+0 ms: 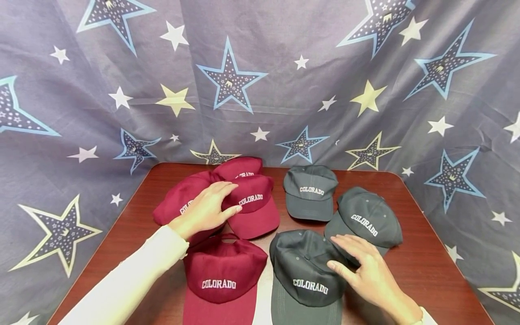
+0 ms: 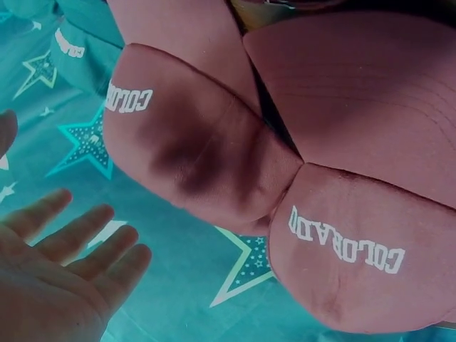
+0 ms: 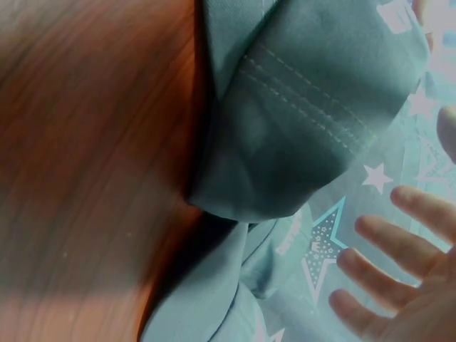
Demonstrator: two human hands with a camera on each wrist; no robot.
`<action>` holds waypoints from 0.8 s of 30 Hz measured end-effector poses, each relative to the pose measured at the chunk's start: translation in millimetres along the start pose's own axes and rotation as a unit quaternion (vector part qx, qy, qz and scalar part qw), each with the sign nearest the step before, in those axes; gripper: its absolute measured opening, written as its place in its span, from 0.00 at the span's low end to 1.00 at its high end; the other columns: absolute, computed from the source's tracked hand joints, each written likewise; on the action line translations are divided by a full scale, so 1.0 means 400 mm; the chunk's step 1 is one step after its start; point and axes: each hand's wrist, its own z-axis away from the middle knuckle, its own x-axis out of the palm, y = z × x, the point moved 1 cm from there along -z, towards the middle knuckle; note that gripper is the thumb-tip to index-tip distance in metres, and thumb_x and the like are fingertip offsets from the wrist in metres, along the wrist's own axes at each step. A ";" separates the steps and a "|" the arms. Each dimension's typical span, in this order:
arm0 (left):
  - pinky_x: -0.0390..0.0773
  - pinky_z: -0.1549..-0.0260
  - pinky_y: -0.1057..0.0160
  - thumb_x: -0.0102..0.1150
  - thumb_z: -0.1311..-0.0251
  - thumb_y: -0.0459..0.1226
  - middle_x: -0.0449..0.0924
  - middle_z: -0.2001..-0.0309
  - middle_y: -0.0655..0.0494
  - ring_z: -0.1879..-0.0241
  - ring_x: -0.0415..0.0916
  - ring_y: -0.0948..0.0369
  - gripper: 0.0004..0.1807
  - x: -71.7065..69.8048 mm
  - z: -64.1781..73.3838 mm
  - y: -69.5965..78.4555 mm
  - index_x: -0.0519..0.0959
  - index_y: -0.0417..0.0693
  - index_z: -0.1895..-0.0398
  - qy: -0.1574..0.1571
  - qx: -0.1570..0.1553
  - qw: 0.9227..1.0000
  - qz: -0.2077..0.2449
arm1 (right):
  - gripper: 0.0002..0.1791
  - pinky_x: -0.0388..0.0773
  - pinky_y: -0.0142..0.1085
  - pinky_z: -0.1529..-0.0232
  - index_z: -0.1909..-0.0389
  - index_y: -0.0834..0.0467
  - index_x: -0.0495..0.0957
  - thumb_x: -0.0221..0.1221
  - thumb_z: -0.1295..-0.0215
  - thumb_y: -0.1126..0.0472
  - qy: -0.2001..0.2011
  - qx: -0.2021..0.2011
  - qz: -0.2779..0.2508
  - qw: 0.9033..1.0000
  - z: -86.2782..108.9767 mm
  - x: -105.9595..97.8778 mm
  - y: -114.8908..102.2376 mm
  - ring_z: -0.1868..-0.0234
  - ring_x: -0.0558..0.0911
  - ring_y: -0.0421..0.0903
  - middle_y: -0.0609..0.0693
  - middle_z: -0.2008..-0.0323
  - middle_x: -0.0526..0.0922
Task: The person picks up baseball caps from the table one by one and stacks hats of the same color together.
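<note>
My left hand (image 1: 207,208) hovers with extended fingers over several maroon caps lettered COLORADO. Under it lies the left maroon cap (image 1: 172,205), and its fingertips overlap the middle maroon cap (image 1: 253,216). Behind these sits a back maroon cap (image 1: 237,166); closer to me is the front maroon cap (image 1: 223,266). My right hand (image 1: 371,275) has spread, relaxed fingers beside the front dark grey cap (image 1: 304,253), overlapping the brim of the right grey cap (image 1: 371,214). A third grey cap (image 1: 310,183) stands at the back. Both wrist views show open fingers holding nothing.
The caps stand on a reddish-brown wooden table (image 1: 426,266). A hanging grey cloth with stars (image 1: 276,54) encloses its back and sides. Between the two front caps a white strip (image 1: 264,293) shows.
</note>
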 end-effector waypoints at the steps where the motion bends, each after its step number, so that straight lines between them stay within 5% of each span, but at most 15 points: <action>1: 0.65 0.30 0.45 0.70 0.38 0.50 0.74 0.34 0.42 0.31 0.68 0.45 0.36 0.001 -0.004 -0.001 0.74 0.40 0.31 0.000 0.000 1.000 -0.002 | 0.32 0.64 0.40 0.34 0.40 0.44 0.83 0.78 0.48 0.47 -0.001 0.003 0.002 1.000 0.001 -0.001 0.000 0.38 0.78 0.49 0.48 0.43 0.84; 5: 0.67 0.31 0.45 0.71 0.39 0.49 0.75 0.35 0.42 0.32 0.69 0.45 0.36 0.003 -0.021 -0.002 0.74 0.40 0.32 -0.004 0.002 1.000 -0.010 | 0.33 0.65 0.51 0.36 0.39 0.44 0.83 0.78 0.48 0.46 -0.005 0.009 0.006 1.000 0.003 -0.004 0.001 0.36 0.75 0.49 0.48 0.41 0.83; 13: 0.69 0.33 0.44 0.70 0.38 0.49 0.76 0.36 0.38 0.33 0.70 0.43 0.35 0.022 -0.061 -0.009 0.74 0.37 0.33 -0.002 0.022 0.999 -0.036 | 0.35 0.64 0.49 0.35 0.38 0.44 0.82 0.78 0.50 0.44 -0.010 0.006 0.011 1.000 0.004 -0.010 0.001 0.35 0.74 0.48 0.49 0.41 0.83; 24: 0.63 0.29 0.45 0.70 0.38 0.49 0.70 0.30 0.35 0.28 0.64 0.40 0.41 0.046 -0.106 -0.007 0.69 0.37 0.28 -0.056 -0.014 0.997 -0.052 | 0.35 0.66 0.54 0.37 0.38 0.44 0.82 0.78 0.49 0.44 -0.012 -0.011 -0.004 1.000 -0.030 -0.003 -0.014 0.36 0.76 0.52 0.48 0.40 0.83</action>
